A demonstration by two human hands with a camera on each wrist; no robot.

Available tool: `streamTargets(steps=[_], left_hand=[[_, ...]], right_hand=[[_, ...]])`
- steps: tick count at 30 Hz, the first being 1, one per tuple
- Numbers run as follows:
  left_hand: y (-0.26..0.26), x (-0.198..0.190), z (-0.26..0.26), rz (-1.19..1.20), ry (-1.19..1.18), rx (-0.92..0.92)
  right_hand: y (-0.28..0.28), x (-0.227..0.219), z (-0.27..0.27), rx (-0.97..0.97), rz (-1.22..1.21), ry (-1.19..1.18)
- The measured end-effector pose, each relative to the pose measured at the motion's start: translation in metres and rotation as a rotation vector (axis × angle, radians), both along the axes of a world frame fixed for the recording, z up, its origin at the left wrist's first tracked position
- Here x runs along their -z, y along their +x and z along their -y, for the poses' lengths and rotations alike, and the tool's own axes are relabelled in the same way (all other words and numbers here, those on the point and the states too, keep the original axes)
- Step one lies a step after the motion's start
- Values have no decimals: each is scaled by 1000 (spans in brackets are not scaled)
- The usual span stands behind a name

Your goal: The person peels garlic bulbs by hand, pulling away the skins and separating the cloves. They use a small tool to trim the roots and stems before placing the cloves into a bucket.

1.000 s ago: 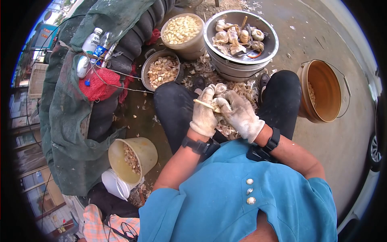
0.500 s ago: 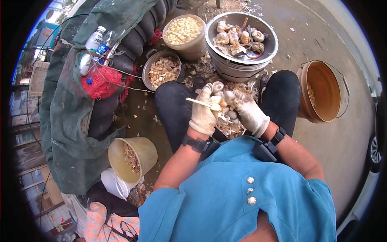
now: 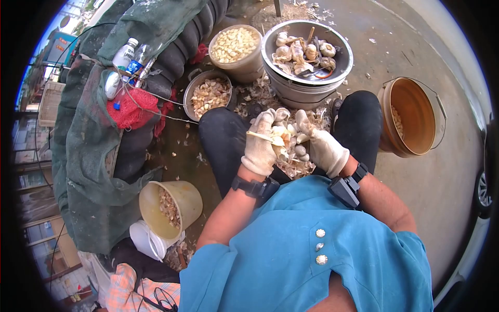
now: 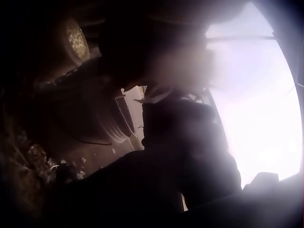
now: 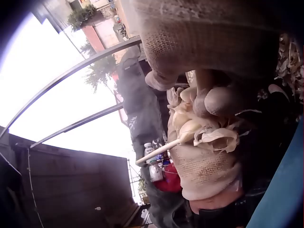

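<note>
In the head view my left hand (image 3: 260, 148), in a soiled white knit glove, grips a garlic bulb (image 3: 280, 138) in front of my knees. The bulb is broken open, its pale cloves and loose papery skin showing. Its dry stem (image 5: 159, 151) sticks out past the left hand in the right wrist view. My gloved right hand (image 3: 328, 151) is at the bulb's other side, its curled fingers (image 5: 221, 100) on the cloves. The glove hides part of the bulb. The left wrist view is too dark to show the hold.
Ahead, a metal basin (image 3: 345, 57) of garlic bulbs sits on stacked buckets. Left of it stand a tub of peeled cloves (image 3: 234, 44) and a pot of unpeeled cloves (image 3: 210, 96). A brown bucket (image 3: 416, 114) is at right, a tipped cream bucket (image 3: 189, 200) at left.
My right hand has drawn back to the right from the left, then its fingers have spread against the bulb. The bulb has come apart, and more cloves show between the hands.
</note>
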State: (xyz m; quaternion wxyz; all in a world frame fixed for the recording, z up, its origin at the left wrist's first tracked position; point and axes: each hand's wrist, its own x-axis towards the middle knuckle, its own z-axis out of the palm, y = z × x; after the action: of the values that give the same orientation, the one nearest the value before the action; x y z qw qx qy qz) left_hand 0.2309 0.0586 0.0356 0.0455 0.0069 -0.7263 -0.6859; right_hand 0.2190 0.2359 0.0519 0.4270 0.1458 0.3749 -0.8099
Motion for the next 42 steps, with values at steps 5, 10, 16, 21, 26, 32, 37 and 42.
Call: streamTargets(steps=[5, 10, 16, 21, 26, 32, 37, 42], left_hand=[[4, 11, -8, 231, 393, 14], [4, -4, -6, 88, -43, 84], [-1, -8, -12, 199, 516, 101], [1, -34, -16, 223, 470, 164], [1, -41, -24, 114, 361, 212], [-3, -36, -31, 89, 321, 210], [-1, -26, -28, 175, 355, 143], [2, -26, -37, 211, 289, -7]], right_hand=[[-1, -3, 1, -41, -160, 63], [-7, 0, -23, -70, -94, -63], [-30, -24, -98, 321, -332, 272], [-61, -3, -242, 643, -729, 1401], [-53, -12, -232, 645, -713, 1503], [-9, -41, -69, 130, -673, 610], [12, -44, -13, -70, -1128, 745], [13, -34, 2, -99, -1087, 753]])
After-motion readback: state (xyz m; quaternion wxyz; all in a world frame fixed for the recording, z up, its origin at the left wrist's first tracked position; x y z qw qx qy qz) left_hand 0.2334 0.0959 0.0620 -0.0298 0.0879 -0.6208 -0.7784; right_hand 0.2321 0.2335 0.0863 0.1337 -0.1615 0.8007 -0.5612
